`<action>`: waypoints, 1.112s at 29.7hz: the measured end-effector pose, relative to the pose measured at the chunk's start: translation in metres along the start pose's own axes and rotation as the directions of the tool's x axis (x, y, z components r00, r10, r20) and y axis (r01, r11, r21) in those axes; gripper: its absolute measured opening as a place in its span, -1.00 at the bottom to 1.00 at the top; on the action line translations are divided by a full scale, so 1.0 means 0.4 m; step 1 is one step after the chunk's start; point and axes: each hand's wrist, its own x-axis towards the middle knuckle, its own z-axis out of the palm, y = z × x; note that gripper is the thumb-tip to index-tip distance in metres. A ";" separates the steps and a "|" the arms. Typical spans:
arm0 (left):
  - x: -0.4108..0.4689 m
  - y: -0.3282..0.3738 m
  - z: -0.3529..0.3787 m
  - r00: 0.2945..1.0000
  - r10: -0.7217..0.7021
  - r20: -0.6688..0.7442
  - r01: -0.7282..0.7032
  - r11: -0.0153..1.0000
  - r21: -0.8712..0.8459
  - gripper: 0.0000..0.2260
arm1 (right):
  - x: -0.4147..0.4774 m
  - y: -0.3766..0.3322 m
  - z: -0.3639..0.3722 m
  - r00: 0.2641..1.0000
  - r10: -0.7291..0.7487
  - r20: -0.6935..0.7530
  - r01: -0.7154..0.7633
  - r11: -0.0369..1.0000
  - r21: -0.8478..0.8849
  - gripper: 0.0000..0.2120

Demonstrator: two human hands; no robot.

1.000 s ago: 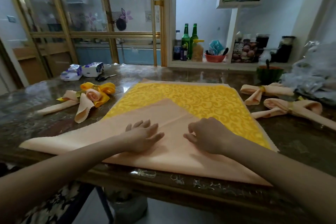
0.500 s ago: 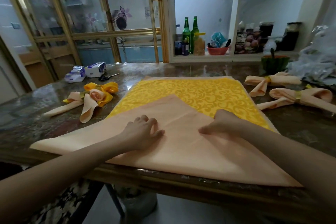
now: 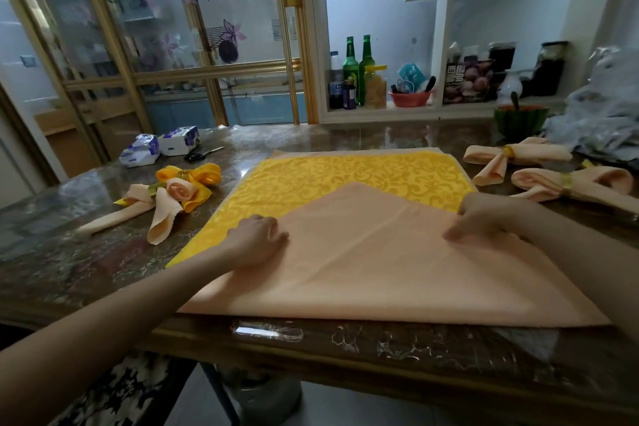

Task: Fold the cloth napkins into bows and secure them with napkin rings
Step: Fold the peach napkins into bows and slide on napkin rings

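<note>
My left grip [image 3: 257,239] lies flat and spread, holding nothing, fingers pressing the left sloping edge of the peach napkin [image 3: 380,270]; my right grip [image 3: 466,221] sits on the opposite sloping edge with the fingers curled down onto the cloth, and I cannot tell whether they pinch a fold or only press it. Starting at the left of the bench [image 3: 69,252], I see a finished piece [image 3: 173,197]: peach and yellow cloth rolled and looped together, with a gold ring just visible at its top, lying well apart from the work in front of me. Behind it sit two wrapped tissue packs [image 3: 159,147] and a pair of scissors [image 3: 202,155], none of which I need for this step. In the middle, the peach napkin is folded into a triangle, its long folded edge along the near rim of the bench and its point aimed away from me, resting on top of a flat yellow patterned napkin [image 3: 345,180] that is not yet folded at all. To the right, two peach bows [image 3: 511,159] already wear gold rings and lie just beside each other. So I judge three pieces done, one only at its first fold, and one untouched; the current napkin has yet to be narrowed, looped and ringed.
</note>
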 end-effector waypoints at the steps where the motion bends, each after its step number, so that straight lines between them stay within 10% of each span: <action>1: 0.006 0.001 -0.001 1.000 0.004 -0.017 -0.004 1.000 0.001 -0.57 | 0.007 0.015 -0.004 1.000 0.018 0.008 -0.019 0.999 0.041 -0.53; 15: 0.076 -0.050 -0.077 0.949 -0.217 0.228 0.280 0.912 -0.299 -0.64 | 0.015 0.085 0.011 0.998 -0.044 -0.039 0.053 0.960 0.274 -0.74; 33: 0.070 -0.074 -0.111 0.949 -0.082 0.304 0.203 0.897 -0.392 -0.83 | 0.030 0.077 0.023 0.998 -0.013 -0.064 0.032 0.955 0.295 -0.80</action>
